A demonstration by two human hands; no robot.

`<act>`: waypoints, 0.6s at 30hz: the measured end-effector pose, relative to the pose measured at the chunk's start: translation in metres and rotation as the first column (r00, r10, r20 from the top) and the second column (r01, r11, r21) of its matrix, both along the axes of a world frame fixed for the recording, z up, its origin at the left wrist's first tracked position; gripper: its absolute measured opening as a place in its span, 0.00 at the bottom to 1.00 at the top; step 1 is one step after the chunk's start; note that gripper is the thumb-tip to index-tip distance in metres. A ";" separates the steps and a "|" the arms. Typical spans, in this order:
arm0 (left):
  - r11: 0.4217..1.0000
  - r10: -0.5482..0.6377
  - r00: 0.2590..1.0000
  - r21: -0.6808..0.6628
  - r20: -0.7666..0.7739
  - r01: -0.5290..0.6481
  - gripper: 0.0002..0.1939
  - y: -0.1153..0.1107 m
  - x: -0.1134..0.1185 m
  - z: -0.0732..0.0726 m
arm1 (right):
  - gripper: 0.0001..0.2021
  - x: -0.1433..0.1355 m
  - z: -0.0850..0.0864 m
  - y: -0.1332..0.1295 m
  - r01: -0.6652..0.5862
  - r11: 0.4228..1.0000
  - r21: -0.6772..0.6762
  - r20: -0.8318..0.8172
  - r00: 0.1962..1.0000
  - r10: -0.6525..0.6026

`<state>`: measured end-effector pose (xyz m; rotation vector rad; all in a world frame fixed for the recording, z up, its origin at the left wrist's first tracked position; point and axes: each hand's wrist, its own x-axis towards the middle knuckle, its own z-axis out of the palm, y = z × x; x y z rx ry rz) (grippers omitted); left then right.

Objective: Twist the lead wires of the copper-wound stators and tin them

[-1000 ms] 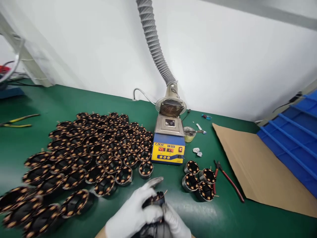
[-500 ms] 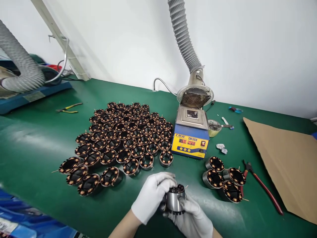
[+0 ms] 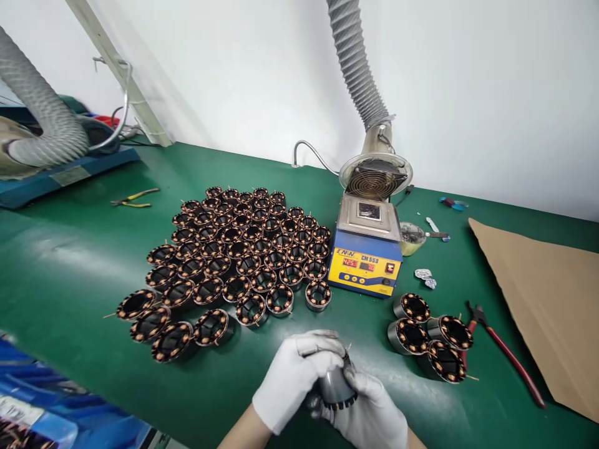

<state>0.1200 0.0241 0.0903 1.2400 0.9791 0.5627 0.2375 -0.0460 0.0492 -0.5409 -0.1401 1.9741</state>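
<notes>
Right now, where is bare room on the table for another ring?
Bare: left, between yellow pliers, blue bin and the ring group; smaller, between the machine and the right hand. Crowded: inside that group, around four rings near red pliers.

Grey metal ring [image 3: 336, 388] — tilted, held

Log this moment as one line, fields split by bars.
left hand: on held stator | right hand: gripping it too | four stators: beside red-handled pliers | blue-and-yellow unit: display lit
</notes>
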 end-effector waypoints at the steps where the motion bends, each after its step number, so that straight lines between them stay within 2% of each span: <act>1: 0.996 0.065 0.997 -0.066 0.044 -0.062 0.06 0.002 0.000 -0.001 | 0.14 0.000 0.001 0.000 -0.018 1.000 0.005 -0.003 1.000 0.018; 4: 0.952 0.300 0.941 -0.119 0.157 -0.283 0.11 0.005 -0.008 -0.007 | 0.20 0.003 0.004 0.002 -0.069 0.998 0.010 -0.033 0.997 0.069; 5: 0.935 0.354 0.921 -0.099 0.165 -0.341 0.12 0.003 -0.012 -0.011 | 0.22 0.003 0.004 0.003 -0.086 0.996 0.002 -0.048 0.995 0.086; 6: 0.934 0.358 0.922 -0.069 0.145 -0.352 0.13 0.001 -0.016 -0.014 | 0.24 0.004 0.005 0.005 -0.097 0.995 -0.012 -0.058 0.994 0.096; 7: 0.951 0.309 0.946 -0.045 0.101 -0.306 0.16 -0.003 -0.019 -0.016 | 0.25 0.004 0.005 0.006 -0.096 0.995 -0.031 -0.062 0.994 0.094; 9: 0.993 0.119 0.993 -0.008 -0.002 -0.119 0.33 -0.013 -0.021 -0.020 | 0.25 0.004 0.006 0.007 -0.072 0.994 -0.077 -0.039 0.997 0.070; 11: 0.999 -0.021 0.999 0.036 -0.046 0.022 0.45 -0.022 -0.017 -0.019 | 0.24 0.004 0.005 0.007 -0.061 0.993 -0.102 -0.011 0.998 0.060; 12: 0.998 -0.025 0.999 0.048 -0.039 0.027 0.43 -0.024 -0.014 -0.018 | 0.24 0.003 0.005 0.006 -0.072 0.992 -0.103 -0.007 0.997 0.071; 13: 0.999 0.015 0.999 0.032 -0.029 -0.014 0.37 -0.025 -0.010 -0.015 | 0.24 0.003 0.004 0.005 -0.097 0.991 -0.091 -0.013 0.995 0.096; 15: 0.987 0.131 0.991 -0.097 -0.003 -0.131 0.18 -0.022 -0.003 -0.011 | 0.23 0.003 0.001 0.003 -0.141 0.989 -0.036 -0.044 0.989 0.139; 17: 0.926 0.309 0.950 -0.243 0.051 -0.288 0.05 -0.015 0.001 -0.009 | 0.22 0.002 -0.002 0.001 -0.151 0.988 0.036 -0.073 0.986 0.153; 18: 0.890 0.396 0.915 -0.280 0.083 -0.359 0.03 -0.011 0.001 -0.011 | 0.21 0.002 -0.003 0.001 -0.148 0.987 0.064 -0.082 0.985 0.153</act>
